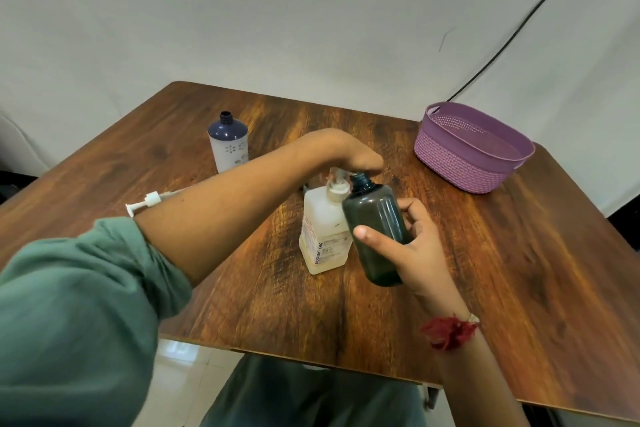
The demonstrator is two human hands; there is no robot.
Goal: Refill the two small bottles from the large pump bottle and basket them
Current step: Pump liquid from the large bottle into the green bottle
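A large pale pump bottle (323, 236) stands in the middle of the wooden table (519, 253). My left hand (360, 156) rests on top of its white pump head, fingers bent down over it. My right hand (414, 239) grips a small dark green bottle (379, 229), uncapped and tilted, with its open neck right at the pump nozzle. A second small bottle (228, 144), dark blue on top and white below, stands uncapped at the back left. The purple basket (464, 163) sits at the back right with nothing visible inside it.
A loose white pump cap (147, 202) with its tube lies on the table at the left, partly behind my left forearm. A black cable (526, 21) runs down the white backdrop behind the basket. The table's near edge is just above my lap.
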